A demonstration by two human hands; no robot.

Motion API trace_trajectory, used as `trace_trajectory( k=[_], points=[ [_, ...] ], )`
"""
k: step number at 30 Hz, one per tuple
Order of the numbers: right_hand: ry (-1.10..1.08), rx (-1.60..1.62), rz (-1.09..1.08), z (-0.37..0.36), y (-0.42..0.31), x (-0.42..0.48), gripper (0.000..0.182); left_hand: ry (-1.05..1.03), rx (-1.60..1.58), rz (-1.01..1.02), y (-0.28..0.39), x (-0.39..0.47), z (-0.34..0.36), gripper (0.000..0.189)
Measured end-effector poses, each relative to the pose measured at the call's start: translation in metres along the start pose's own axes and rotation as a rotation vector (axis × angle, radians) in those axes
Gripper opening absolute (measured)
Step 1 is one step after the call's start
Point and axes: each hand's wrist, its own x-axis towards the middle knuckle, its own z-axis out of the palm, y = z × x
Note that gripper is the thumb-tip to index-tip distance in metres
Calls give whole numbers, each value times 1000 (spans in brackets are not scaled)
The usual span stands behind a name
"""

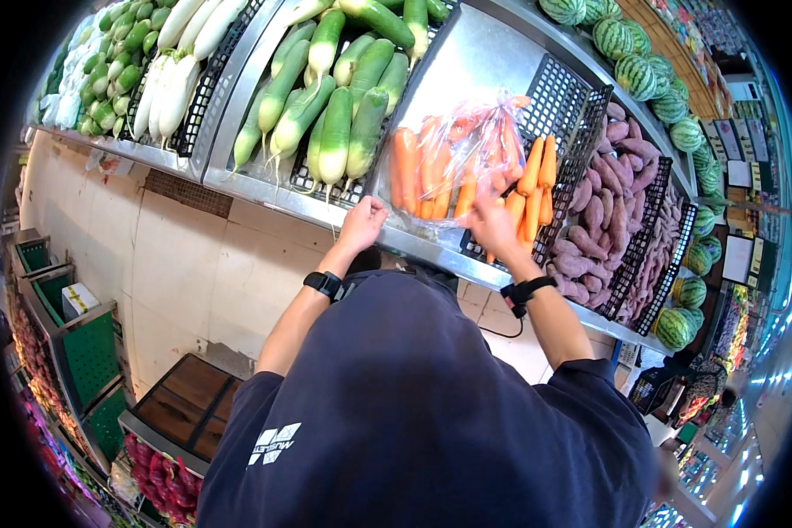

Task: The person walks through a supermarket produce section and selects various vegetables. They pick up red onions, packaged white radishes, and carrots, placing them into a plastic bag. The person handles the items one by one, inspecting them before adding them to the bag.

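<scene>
A clear plastic bag [462, 132] of orange carrots lies on the metal display stand [465, 49], its gathered top toward the far right. Just left of the bag's near corner, over the stand's front edge, my left hand [362, 226] has its fingers curled, with nothing visible in them. My right hand [495, 228] is at the near right part of the bag, beside loose carrots [533, 198]. Blur around its fingers hides whether they grip the plastic or a carrot. These loose carrots lie partly on a black plastic mesh crate [558, 82].
Green radishes [336, 125] fill the space to the left, with white radishes [178, 92] beyond them. Sweet potatoes [604, 204] lie to the right, past a black mesh divider [584, 155]. Watermelons [633, 76] line the far edge. A wooden-topped stand [188, 389] is behind on the left.
</scene>
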Motion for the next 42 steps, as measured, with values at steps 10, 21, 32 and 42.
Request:
trace_trajectory(
  k=[10,21,32,42],
  points=[
    [-181,-549,7,67,15,68,35,-52,22,-24,6,-13,-2,20],
    [-474,-475,214,80,50,115,30,-50,79,-45,-17,-23,-8,28],
    [-61,-178,164,70,24,110,33,1,118,-32,-14,-30,-22,30],
    [-211,275,31,25,-18,16,36,-52,124,117,1,-16,-1,31]
  ],
)
